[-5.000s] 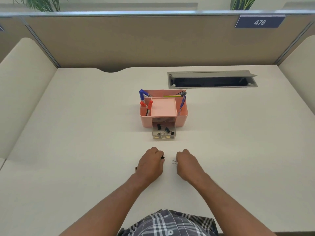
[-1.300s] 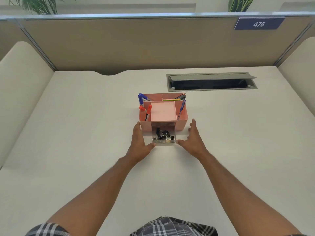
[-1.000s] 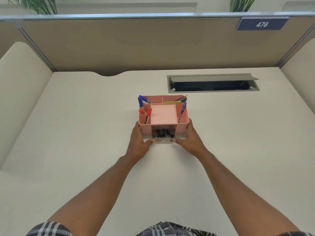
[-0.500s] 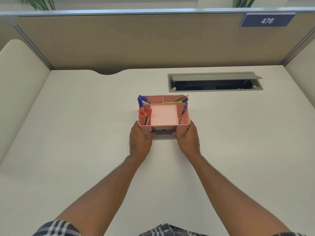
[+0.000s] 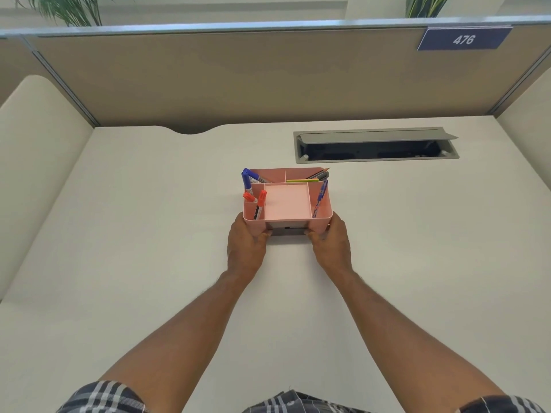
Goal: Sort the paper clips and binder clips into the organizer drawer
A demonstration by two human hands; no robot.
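Observation:
A pink desk organizer (image 5: 287, 204) stands in the middle of the white desk, with blue and red markers, a blue pen and pencils in its side compartments. Its clear drawer (image 5: 286, 231) sits pushed into the front, only the drawer face showing; the clips inside are hidden. My left hand (image 5: 245, 247) wraps the organizer's front left corner, thumb against the drawer face. My right hand (image 5: 332, 244) wraps the front right corner the same way. No loose clips show on the desk.
A grey cable hatch (image 5: 375, 144) with its lid raised lies in the desk behind and right of the organizer. Tan cubicle panels (image 5: 268, 76) wall the back, with cream side panels left and right. A blue 476 sign (image 5: 463, 39) hangs top right.
Five seconds ago my hands were at loose clips near the front with the drawer pulled out. Since then both hands moved to the organizer and the drawer slid in until shut.

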